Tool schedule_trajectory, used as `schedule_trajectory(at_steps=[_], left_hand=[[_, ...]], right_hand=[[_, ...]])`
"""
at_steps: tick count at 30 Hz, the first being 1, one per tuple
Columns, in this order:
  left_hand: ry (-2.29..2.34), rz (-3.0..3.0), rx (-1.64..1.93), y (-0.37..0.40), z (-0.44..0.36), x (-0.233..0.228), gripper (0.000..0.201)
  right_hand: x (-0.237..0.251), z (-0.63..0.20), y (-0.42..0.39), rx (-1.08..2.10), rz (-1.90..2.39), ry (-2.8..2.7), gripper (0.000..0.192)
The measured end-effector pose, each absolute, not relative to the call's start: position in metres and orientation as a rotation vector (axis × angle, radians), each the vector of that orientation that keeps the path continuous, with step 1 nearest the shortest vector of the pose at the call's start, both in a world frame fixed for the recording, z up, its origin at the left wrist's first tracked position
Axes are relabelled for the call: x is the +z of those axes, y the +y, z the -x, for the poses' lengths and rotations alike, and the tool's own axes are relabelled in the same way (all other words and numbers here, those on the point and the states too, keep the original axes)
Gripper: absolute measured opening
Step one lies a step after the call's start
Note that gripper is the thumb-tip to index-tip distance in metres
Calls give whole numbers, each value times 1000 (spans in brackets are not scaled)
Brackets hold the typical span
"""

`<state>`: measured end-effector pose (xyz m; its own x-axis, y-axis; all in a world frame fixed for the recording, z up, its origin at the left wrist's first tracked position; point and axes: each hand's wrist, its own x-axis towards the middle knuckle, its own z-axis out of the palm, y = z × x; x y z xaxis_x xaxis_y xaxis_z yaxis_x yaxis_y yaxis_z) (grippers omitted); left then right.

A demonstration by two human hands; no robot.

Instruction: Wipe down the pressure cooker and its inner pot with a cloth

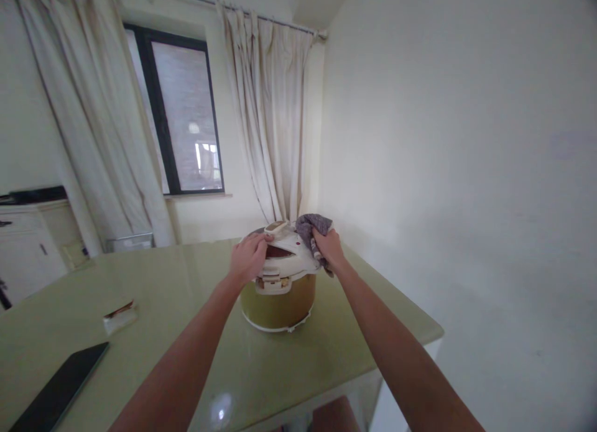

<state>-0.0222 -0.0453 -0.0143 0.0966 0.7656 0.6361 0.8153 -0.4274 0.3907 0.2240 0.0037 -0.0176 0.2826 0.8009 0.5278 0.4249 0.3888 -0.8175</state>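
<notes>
A rice cooker (278,301) with a white lid and a greenish-gold, shiny body stands upright on the table, its front latch facing me. My left hand (249,257) rests on the left side of the lid, fingers laid over its top and not closed round anything I can see. On the lid's right side, my right hand (328,245) grips a crumpled grey-purple cloth (313,228), which touches the lid and hangs down over its edge. The fingertips of the right hand are partly hidden by the cloth.
The glossy green table (186,295) has its right edge near a white wall (443,171). On its left lie a dark flat tablet-like thing (60,385) and a small white packet (120,317). A chair (336,414) shows below the front edge. Curtains (275,109) hang behind.
</notes>
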Motion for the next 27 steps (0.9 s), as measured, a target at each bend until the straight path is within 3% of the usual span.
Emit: schedule_trajectory(at_steps=[5,8,14,21,27], left_hand=[[-1559,2225,-1374,-40,23,-17,47],[-1501,2278,-1532,-41,22,-21,54],[-1610,2231,-1699,-41,29,-29,58],[-1445,2270,-1554,-41,28,-32,58],[-1582,2164,-1612,-35,28,-39,62]], right_hand=[[-56,-205,-70,-147,1128,-1519,45],[-44,-184,-91,-321,1097,-1832,60],[12,-157,-68,-277,956,-2211,44],[-18,-204,-71,-232,993,-1911,46],[17,-162,-53,-412,1233,-2053,43]])
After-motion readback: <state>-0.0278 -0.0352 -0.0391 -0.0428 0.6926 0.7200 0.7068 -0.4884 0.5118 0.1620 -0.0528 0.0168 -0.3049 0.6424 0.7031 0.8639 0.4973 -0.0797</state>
